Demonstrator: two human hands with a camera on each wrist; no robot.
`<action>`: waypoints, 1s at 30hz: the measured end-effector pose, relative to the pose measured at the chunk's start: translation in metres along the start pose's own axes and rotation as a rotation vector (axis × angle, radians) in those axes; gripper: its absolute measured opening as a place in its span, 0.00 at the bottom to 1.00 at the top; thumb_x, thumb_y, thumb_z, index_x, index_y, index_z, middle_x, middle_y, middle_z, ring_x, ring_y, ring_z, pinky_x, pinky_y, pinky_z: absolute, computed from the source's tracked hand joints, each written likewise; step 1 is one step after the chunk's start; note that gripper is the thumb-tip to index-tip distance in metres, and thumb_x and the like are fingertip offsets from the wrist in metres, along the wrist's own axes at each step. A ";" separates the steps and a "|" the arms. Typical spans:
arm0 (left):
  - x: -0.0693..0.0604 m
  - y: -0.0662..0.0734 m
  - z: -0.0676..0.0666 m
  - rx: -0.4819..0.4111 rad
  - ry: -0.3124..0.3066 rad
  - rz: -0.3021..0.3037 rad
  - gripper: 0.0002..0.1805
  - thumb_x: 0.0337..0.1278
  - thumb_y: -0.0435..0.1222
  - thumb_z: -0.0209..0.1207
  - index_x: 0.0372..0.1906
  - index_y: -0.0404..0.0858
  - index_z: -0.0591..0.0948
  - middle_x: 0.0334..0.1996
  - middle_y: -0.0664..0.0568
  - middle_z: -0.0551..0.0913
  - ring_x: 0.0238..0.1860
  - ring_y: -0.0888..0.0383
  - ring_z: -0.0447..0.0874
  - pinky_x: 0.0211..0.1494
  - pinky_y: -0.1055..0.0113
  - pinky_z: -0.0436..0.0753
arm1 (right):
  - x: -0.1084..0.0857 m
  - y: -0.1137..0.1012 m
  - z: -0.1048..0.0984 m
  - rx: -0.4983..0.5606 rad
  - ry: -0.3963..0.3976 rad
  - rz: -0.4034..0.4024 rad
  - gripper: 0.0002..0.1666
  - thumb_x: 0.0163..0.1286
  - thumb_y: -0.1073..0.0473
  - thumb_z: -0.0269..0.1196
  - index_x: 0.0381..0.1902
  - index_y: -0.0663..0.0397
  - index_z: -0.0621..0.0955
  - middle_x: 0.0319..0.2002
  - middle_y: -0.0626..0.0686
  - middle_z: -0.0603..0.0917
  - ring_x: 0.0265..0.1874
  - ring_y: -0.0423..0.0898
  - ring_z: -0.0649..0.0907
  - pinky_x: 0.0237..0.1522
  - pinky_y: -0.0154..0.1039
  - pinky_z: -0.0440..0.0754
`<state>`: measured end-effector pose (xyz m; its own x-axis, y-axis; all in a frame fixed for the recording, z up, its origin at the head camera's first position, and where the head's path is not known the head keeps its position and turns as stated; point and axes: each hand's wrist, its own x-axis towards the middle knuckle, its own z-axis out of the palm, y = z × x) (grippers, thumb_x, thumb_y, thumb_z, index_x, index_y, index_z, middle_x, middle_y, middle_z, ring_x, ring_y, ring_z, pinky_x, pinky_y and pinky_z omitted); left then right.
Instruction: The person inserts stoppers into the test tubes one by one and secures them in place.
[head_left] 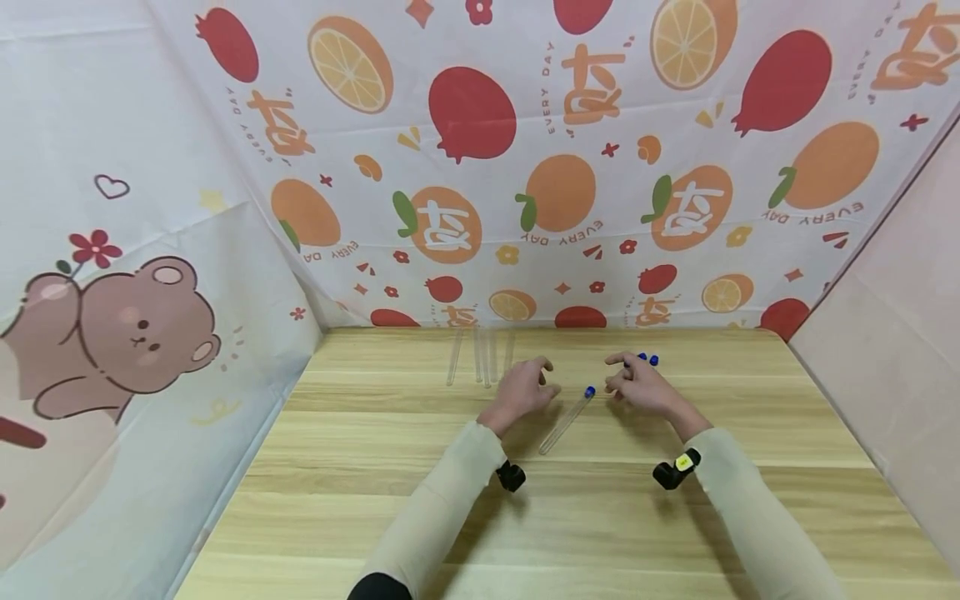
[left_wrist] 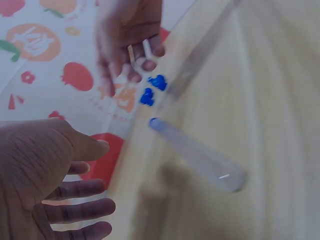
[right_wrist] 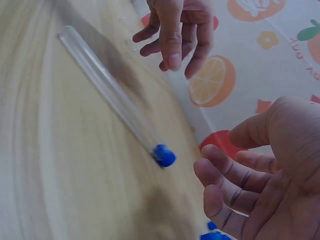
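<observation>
A clear test tube (head_left: 564,423) with a blue cap (head_left: 590,392) lies slanted on the wooden table between my two hands. My left hand (head_left: 523,386) hovers to its left with relaxed, spread fingers that hold nothing. On the other side, my right hand (head_left: 639,388) is held above the table, its fingers loosely bent and no object in them. Just beyond the right hand are loose blue caps (head_left: 654,360), partly hidden in the head view; the left wrist view shows loose blue caps (left_wrist: 157,82) near the tube's capped end. Neither hand touches the capped tube (right_wrist: 107,87).
Several clear uncapped tubes (head_left: 478,357) lie side by side at the back of the table (head_left: 360,467), beyond the left hand. A fruit-printed cloth (head_left: 555,108) rises behind the back edge, and a bear-printed cloth (head_left: 142,467) hangs at the left.
</observation>
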<state>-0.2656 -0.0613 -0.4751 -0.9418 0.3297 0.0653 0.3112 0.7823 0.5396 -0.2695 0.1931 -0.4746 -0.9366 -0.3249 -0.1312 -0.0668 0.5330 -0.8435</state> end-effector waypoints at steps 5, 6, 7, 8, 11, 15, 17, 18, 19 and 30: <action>0.012 -0.006 -0.021 -0.015 0.041 -0.037 0.21 0.66 0.42 0.64 0.58 0.35 0.80 0.46 0.39 0.88 0.43 0.46 0.88 0.41 0.54 0.88 | -0.004 -0.003 -0.013 0.005 0.014 -0.027 0.26 0.80 0.61 0.52 0.70 0.68 0.65 0.49 0.73 0.85 0.41 0.61 0.88 0.36 0.46 0.87; 0.015 -0.008 -0.024 -0.016 0.051 -0.048 0.21 0.66 0.41 0.63 0.58 0.35 0.80 0.46 0.39 0.88 0.44 0.45 0.88 0.42 0.53 0.88 | -0.005 -0.004 -0.015 0.009 0.023 -0.026 0.26 0.80 0.61 0.52 0.70 0.67 0.65 0.49 0.73 0.84 0.41 0.61 0.88 0.37 0.46 0.87; 0.018 -0.010 -0.028 -0.014 0.058 -0.056 0.21 0.66 0.41 0.63 0.59 0.35 0.80 0.46 0.39 0.88 0.45 0.45 0.88 0.43 0.52 0.87 | -0.006 -0.004 -0.018 0.007 0.027 -0.031 0.26 0.80 0.61 0.51 0.70 0.68 0.65 0.49 0.73 0.84 0.41 0.61 0.88 0.38 0.46 0.87; 0.021 -0.012 -0.031 -0.008 0.065 -0.069 0.21 0.66 0.41 0.63 0.59 0.35 0.80 0.47 0.40 0.87 0.46 0.45 0.87 0.44 0.52 0.87 | -0.007 -0.004 -0.021 0.007 0.036 -0.026 0.26 0.80 0.61 0.51 0.70 0.67 0.65 0.49 0.73 0.84 0.41 0.61 0.88 0.38 0.46 0.87; 0.029 -0.019 -0.037 0.004 0.074 -0.104 0.22 0.65 0.40 0.64 0.60 0.35 0.80 0.49 0.40 0.87 0.49 0.46 0.86 0.47 0.52 0.87 | -0.011 -0.004 -0.029 0.007 0.044 -0.006 0.27 0.80 0.60 0.52 0.71 0.66 0.65 0.49 0.72 0.84 0.41 0.58 0.88 0.37 0.44 0.86; 0.039 -0.028 -0.041 0.013 0.070 -0.130 0.22 0.64 0.38 0.65 0.60 0.35 0.80 0.52 0.41 0.86 0.48 0.49 0.85 0.45 0.56 0.86 | -0.016 -0.003 -0.040 0.001 0.058 0.032 0.28 0.80 0.58 0.53 0.72 0.65 0.65 0.45 0.65 0.87 0.39 0.53 0.87 0.33 0.40 0.84; 0.043 -0.032 -0.041 0.001 0.059 -0.146 0.23 0.64 0.37 0.65 0.61 0.34 0.80 0.51 0.41 0.86 0.43 0.51 0.83 0.40 0.60 0.84 | -0.019 0.000 -0.044 0.001 0.067 0.044 0.29 0.79 0.58 0.53 0.72 0.65 0.65 0.44 0.63 0.87 0.39 0.51 0.87 0.33 0.39 0.83; 0.044 -0.034 -0.041 -0.007 0.054 -0.153 0.23 0.63 0.36 0.65 0.62 0.34 0.79 0.52 0.40 0.86 0.41 0.53 0.82 0.38 0.62 0.82 | -0.020 0.002 -0.046 0.005 0.067 0.049 0.29 0.79 0.58 0.53 0.72 0.65 0.64 0.43 0.63 0.87 0.39 0.52 0.87 0.34 0.39 0.83; 0.046 -0.036 -0.040 -0.016 0.047 -0.161 0.24 0.63 0.36 0.65 0.62 0.34 0.79 0.53 0.40 0.85 0.38 0.54 0.80 0.35 0.64 0.79 | -0.022 0.004 -0.047 0.007 0.068 0.054 0.29 0.79 0.58 0.54 0.72 0.65 0.64 0.44 0.62 0.87 0.39 0.52 0.87 0.34 0.40 0.84; 0.054 -0.047 -0.032 0.010 0.073 -0.219 0.26 0.55 0.29 0.63 0.63 0.36 0.78 0.57 0.41 0.83 0.42 0.49 0.80 0.37 0.57 0.82 | -0.029 0.028 -0.053 0.025 0.068 0.056 0.27 0.79 0.61 0.54 0.69 0.69 0.65 0.47 0.70 0.86 0.39 0.55 0.87 0.33 0.42 0.84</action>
<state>-0.3353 -0.0969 -0.4705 -0.9936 0.1128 0.0082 0.0994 0.8361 0.5395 -0.2624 0.2588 -0.4670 -0.9598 -0.2412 -0.1437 -0.0058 0.5287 -0.8488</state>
